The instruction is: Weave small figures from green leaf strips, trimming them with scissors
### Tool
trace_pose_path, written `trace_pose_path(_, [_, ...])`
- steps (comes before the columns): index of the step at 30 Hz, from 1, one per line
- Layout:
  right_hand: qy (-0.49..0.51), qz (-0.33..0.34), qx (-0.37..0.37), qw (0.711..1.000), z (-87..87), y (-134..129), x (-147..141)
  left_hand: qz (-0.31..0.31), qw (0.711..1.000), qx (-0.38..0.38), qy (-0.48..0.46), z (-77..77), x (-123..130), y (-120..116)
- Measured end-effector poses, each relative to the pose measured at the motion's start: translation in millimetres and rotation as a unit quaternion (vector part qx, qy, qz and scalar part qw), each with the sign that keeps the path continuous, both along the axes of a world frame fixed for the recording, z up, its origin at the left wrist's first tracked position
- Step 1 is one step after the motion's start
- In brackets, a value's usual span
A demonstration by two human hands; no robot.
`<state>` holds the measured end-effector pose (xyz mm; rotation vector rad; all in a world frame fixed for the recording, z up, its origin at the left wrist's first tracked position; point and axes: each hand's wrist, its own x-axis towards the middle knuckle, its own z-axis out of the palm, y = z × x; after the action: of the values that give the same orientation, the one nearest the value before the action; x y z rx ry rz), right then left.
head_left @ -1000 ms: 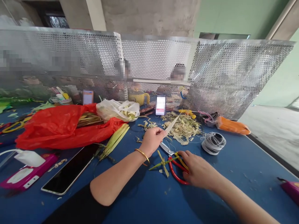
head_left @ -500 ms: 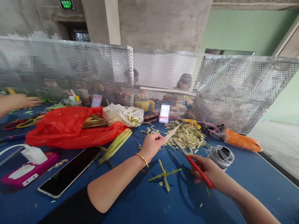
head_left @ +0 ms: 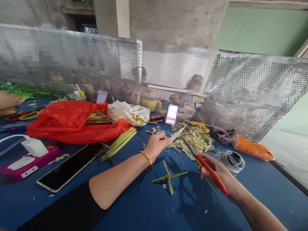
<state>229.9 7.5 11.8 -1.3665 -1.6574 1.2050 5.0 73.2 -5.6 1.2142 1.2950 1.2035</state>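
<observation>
Between thumb and fingers, my left hand (head_left: 157, 145) pinches a pale, pointed leaf strip (head_left: 176, 134) that slants up to the right. My right hand (head_left: 214, 170) is closed round the red handles of a pair of scissors (head_left: 189, 145). The blades point up and left, close beside the strip; whether they touch it I cannot tell. Below my hands, a green cross woven from leaf strips (head_left: 168, 176) lies on the blue table (head_left: 144, 208). Behind the blades spreads a heap of leaf trimmings (head_left: 197, 138).
Left of my hands are a red plastic bag (head_left: 64, 122), a bundle of green leaves (head_left: 120, 143), a dark phone (head_left: 69, 166) and a magenta power strip (head_left: 48, 157). A spool of grey cord (head_left: 231, 162) stands on the right. A perforated metal screen (head_left: 170, 70) runs behind. Another person's hand (head_left: 8, 101) shows far left.
The scissors have turned so that their blades stand closer to the leaf strip. My left hand keeps its pinch. The view has tilted slightly downward, and the other person's hand has shifted left.
</observation>
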Motion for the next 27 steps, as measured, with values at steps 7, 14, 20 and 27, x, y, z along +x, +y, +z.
trace_pose_path(7, [-0.028,-0.007,-0.018,0.999,-4.3,2.8,0.6,-0.061,0.997,0.007,0.039,-2.7,3.0,-3.9])
trace_pose_path(14, [-0.010,-0.048,-0.006,0.999,-5.5,3.0,-3.1,-0.130,0.991,-0.031,0.033,-1.0,-0.1,-3.9])
trace_pose_path(20, [0.084,-0.055,-0.014,0.995,-7.6,0.3,-2.5,-0.084,0.988,-0.098,-0.090,4.3,-0.3,-0.9])
trace_pose_path(27, [0.069,-0.013,0.026,0.997,-14.6,-2.0,0.6,-0.032,0.964,-0.095,-0.246,11.0,-0.6,-0.1])
